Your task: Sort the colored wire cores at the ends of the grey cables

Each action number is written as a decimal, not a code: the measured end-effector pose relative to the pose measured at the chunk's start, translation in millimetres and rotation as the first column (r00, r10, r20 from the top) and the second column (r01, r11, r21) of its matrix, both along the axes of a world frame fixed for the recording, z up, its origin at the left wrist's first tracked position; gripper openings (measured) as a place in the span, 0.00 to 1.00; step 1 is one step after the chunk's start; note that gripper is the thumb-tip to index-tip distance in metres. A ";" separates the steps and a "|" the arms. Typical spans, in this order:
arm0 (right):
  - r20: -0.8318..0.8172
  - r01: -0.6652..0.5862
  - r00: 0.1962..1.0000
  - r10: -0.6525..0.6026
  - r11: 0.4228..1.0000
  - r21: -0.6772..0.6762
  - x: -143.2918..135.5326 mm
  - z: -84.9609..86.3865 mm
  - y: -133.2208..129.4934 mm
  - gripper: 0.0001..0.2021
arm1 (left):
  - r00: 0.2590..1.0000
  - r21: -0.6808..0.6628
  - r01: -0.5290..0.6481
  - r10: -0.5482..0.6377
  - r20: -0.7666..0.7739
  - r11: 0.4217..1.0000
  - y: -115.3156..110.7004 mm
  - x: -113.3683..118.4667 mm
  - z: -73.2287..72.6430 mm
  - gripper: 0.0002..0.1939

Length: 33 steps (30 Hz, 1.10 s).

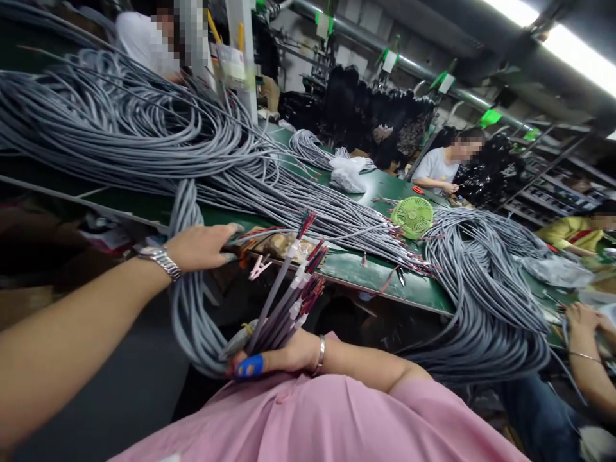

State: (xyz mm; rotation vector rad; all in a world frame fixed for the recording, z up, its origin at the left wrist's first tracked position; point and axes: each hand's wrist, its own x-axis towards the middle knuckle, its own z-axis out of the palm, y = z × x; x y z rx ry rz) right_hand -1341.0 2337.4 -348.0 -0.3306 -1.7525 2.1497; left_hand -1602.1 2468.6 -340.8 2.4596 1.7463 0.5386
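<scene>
Fingers of our right hand (282,358) are curled closed around a grey cable bundle (275,326), in front of the table's near edge (423,292). Our left hand (205,247) reaches out over that edge, thumb and fingers parted, in front of a hanging cable loop (191,321); we cannot tell whether its fingertips touch anything. As we judge it, the bundle's ends are already stripped: coloured wires (315,290) show there, with white wraps (295,310) just below. One cable stands apart from the rest, so the ends are not yet level. Plenty remains outside our grip: loose grey cables (308,200) along the table, a coiled heap (144,144) at its left, another heap (486,295) draped over its edge at right.
</scene>
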 end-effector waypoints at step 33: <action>0.057 0.376 0.926 -0.373 0.899 -0.226 -32.1 0.2 9.7 0.16 | 0.871 -0.316 0.209 -0.029 0.490 0.926 -222.7 22.3 -54.1 0.10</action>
